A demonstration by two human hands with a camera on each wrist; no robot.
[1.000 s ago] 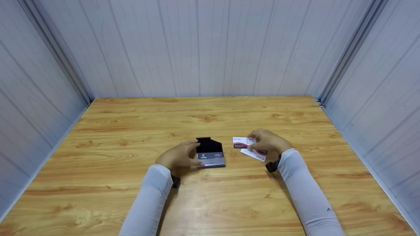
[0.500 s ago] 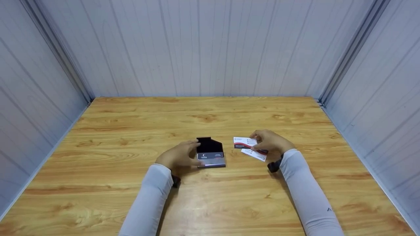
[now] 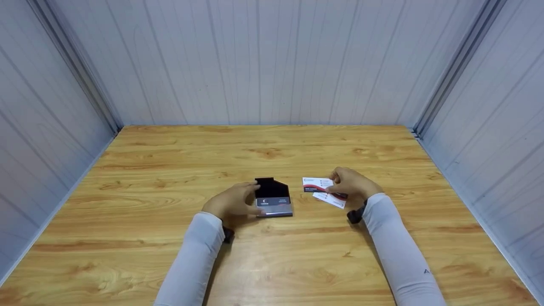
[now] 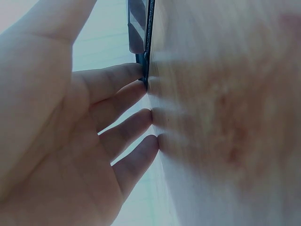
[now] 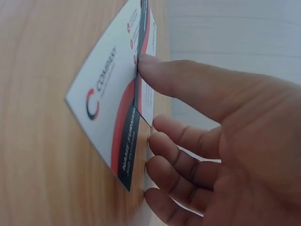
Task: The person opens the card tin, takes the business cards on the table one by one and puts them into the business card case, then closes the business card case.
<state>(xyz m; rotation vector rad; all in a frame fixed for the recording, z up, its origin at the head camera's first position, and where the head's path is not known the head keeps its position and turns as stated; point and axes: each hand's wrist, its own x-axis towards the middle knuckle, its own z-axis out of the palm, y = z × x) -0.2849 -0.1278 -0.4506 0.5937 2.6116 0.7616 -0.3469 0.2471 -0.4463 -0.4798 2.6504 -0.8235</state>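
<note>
In the head view an unfolded black card holder point(image 3: 272, 188) lies mid-table, a dark-topped card point(image 3: 274, 201) showing in its front pocket. My left hand point(image 3: 231, 200) rests along its left side, thumb at the front pocket and fingertips by the left edge. In the left wrist view those fingers are nearly straight, some touching the tabletop. To the right, my right hand point(image 3: 350, 183) pinches a white, red and black business card point(image 3: 316, 182) between thumb and index finger. A second business card point(image 5: 106, 89) lies partly beneath it at an angle, plain in the right wrist view.
The wood-grain table point(image 3: 272, 263) extends on all sides of the hands. Pale panelled walls point(image 3: 272, 63) enclose its back, left and right. A black wrist strap point(image 3: 356, 213) shows at the right cuff and a dark wrist camera point(image 3: 228, 234) at the left.
My right hand has slid very slightly right along the upper card, its index fingertip drawing back from the card's top edge middle. The left hand and card holder hold still.
</note>
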